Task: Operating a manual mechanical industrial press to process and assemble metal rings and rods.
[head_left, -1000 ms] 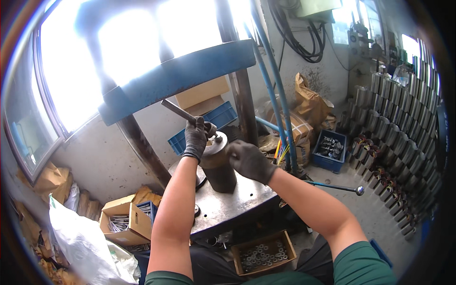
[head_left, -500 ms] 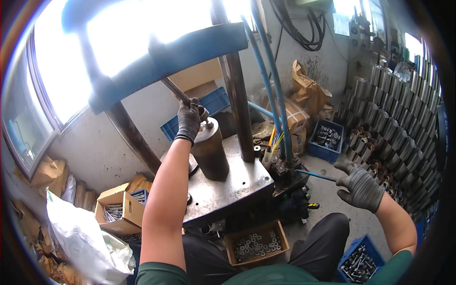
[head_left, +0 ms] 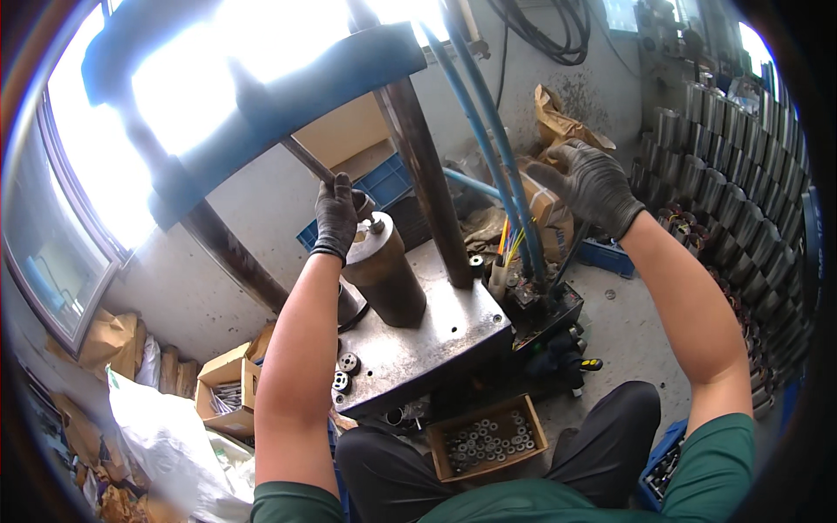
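My gloved left hand is wrapped around the lower part of a slanting metal rod below the blue crossbeam of a press. Just beside that hand, a thick metal cylinder stands upright on the steel press table, with a small stud on its top. My gloved right hand is raised at the right, thumb and fingers apart. Under it a thin lever slants up from the press base; its upper end is hidden near the hand, and contact cannot be told.
Two small dark round parts lie at the table's left edge. A box of metal rings sits between my knees. Blue hoses rise behind the lever. Stacked metal tubes line the right side; a carton of rods stands left.
My right hand has risen from low beside the lever, and the lever has swung from nearly level to steeply upward. My left hand keeps its grip on the rod. The view has shifted slightly.
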A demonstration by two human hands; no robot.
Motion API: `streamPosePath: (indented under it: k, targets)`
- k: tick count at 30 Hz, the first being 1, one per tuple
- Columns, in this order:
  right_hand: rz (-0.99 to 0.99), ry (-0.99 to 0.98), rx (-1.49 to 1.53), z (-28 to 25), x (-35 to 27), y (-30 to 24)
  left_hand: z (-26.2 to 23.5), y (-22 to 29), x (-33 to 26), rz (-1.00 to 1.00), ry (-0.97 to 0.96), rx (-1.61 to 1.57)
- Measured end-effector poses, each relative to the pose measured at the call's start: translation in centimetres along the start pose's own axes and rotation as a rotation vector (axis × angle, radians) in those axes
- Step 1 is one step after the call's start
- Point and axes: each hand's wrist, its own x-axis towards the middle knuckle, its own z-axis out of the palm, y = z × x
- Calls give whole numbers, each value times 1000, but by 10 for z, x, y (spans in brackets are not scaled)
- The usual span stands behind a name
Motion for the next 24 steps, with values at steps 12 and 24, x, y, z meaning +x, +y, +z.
streamPosePath:
  k: [12,24]
  targets:
    - [-87,-78,57,-39,-62,-5,18,19,8,-120,-42,408]
    - [-297,-657,-186,-83,-160,-3,21,25,-3,-61,12,412]
